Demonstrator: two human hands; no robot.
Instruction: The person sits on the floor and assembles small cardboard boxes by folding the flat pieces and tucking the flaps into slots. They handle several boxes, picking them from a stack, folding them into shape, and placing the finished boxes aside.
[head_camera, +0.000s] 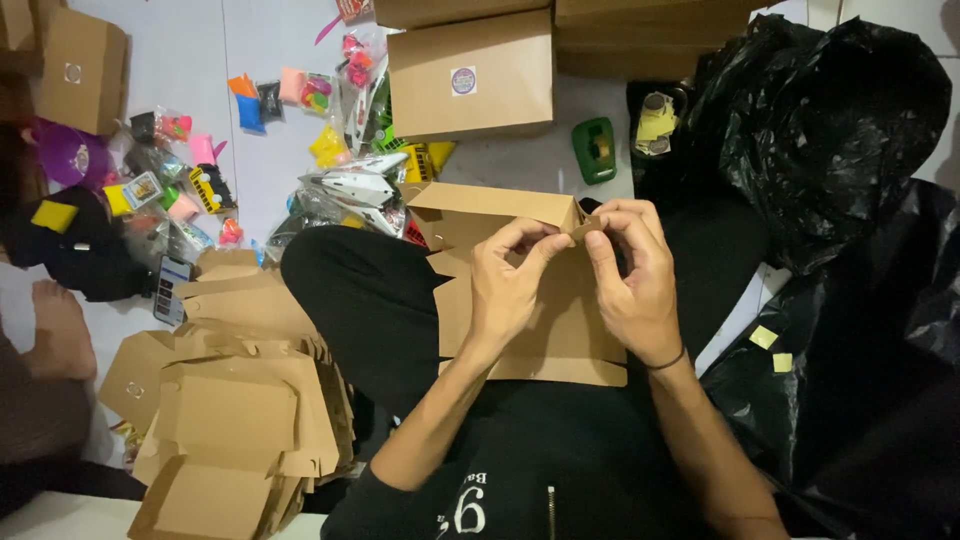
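Left hand (510, 290) closed in a pinch on the upper edge of a brown cardboard box (540, 320), thumb and forefinger meeting at the fold near the top right corner. Right hand (632, 275) closed likewise, fingers curled over the same corner, gripping a small flap just beside the left fingertips. Both hands touching the box, almost touching each other; neither clearly nearer, since the corner sits between them.

Box half folded, resting on the lap against black trousers, directly under and in front of the hands. Long axis running left to right across the lap, 1 raised wall along the far side, flat panel spreading toward the body.

Further out, to the left: a pile of flat unfolded boxes (235, 420) on the floor, well apart from the hands. Beyond the raised wall: small toys in clear bags (345, 190), crowding close to the far edge. Farther still: 1 finished box (470, 75) with a round sticker, and a green tape dispenser (595, 150) beside it. To the right: black plastic bags (840, 130), near the right elbow. At the far left edge: another person's bare foot (60, 325). Nothing lying between hands and corner.
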